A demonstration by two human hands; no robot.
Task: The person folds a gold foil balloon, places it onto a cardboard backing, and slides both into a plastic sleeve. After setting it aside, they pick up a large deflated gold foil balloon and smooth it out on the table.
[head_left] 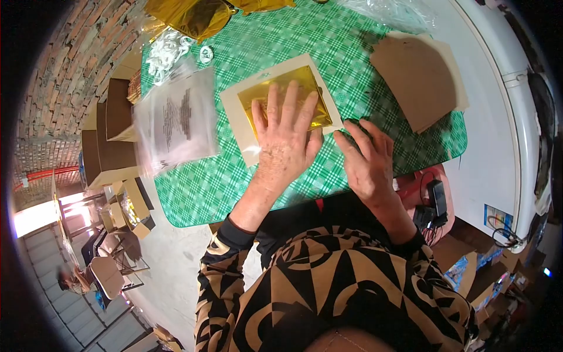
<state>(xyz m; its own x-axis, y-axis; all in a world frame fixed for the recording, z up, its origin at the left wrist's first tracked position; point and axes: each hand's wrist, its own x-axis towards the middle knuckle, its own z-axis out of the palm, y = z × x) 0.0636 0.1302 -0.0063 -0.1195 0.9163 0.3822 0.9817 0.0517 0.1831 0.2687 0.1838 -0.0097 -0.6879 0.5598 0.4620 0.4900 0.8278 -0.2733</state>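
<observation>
A gold foil packet [314,110] lies on a pale card [231,108] with a small hang hole, on the green checked tablecloth [234,50]. Flat on the foil rests my left hand [284,129], its fingers spread. My right hand [369,155] is at the card's lower right corner, fingers apart and slightly bent, with nothing visible in it. Clear printed plastic bags [179,117] are stacked left of the card. On the right side of the table is a fanned pile of brown cards [419,79].
White rings or loops [167,54] lie at the upper left, near gold foil pieces [196,14]. Clear plastic [399,13] sits at the far edge. Cardboard boxes [114,141] stand left of the table, a red chair [443,199] at its right front. A person [73,280] is far left.
</observation>
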